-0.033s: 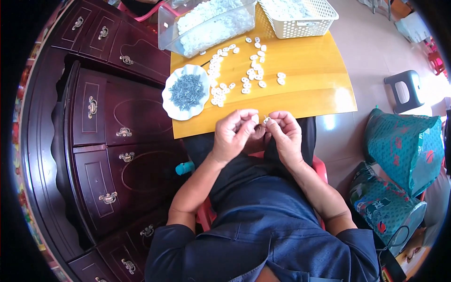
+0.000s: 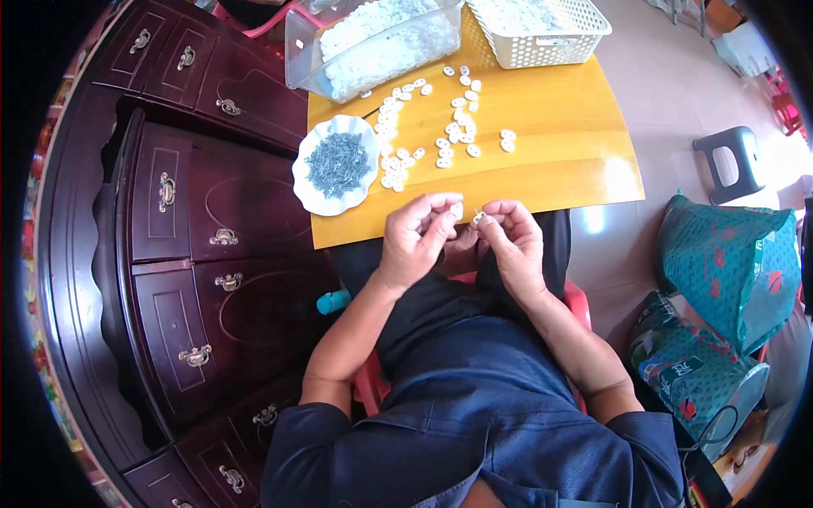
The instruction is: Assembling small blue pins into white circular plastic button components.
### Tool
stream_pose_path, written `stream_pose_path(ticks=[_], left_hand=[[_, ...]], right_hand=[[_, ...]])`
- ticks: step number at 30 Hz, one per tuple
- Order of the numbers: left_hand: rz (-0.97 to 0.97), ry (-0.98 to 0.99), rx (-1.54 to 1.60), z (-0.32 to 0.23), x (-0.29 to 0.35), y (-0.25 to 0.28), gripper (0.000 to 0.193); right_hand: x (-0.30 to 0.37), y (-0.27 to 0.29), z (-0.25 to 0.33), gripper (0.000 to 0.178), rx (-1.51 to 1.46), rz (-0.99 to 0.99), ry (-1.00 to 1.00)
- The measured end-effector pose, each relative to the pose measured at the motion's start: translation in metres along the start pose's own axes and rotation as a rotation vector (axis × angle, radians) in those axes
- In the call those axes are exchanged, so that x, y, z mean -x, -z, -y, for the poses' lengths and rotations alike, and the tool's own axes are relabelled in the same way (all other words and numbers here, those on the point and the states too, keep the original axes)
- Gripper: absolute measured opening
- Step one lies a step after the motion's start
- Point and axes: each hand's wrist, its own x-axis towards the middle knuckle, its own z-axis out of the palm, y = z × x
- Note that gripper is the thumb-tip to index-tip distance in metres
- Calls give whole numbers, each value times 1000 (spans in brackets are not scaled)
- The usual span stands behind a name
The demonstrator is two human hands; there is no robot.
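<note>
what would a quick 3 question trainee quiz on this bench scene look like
1. True or false: the white scalloped dish holding small grey metal pieces sits on the table's left corner, nearest the dark wooden cabinet.
2. Which container holds the bulk white pieces at the table's far left? A) clear plastic tub B) white lattice basket C) teal bag
3. Fill in: the left hand and right hand meet just off the table's near edge, pinching a small ____ piece between them.

Key: 1 true; 2 A; 3 white
</note>
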Motion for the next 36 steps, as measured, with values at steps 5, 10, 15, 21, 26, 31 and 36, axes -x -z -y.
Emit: stream_pose_path(ticks=[5,10,15,21,26,31,36], left_hand=[[33,-67,-79,2,-9,13,19],[49,-68,-113,8,-3,14,18],[77,15,-103,5,-3,15,16],[79,-19,-108,3,-3,12,14],[71,-9,-110,3,-3,9,14],[61,-30,-115,4,-4,7,14],[60,-118,-205,3,-5,6,13]], right_hand=[[2,0,1,11,173,90,-9],[1,0,-3,11,198,70,-13],[2,1,-5,13,203,84,-72],[2,1,-4,14,231,90,-71],[2,2,-4,14,237,85,-96],[2,2,-3,14,258,73,-91],[2,3,-4,14,278,70,-66]])
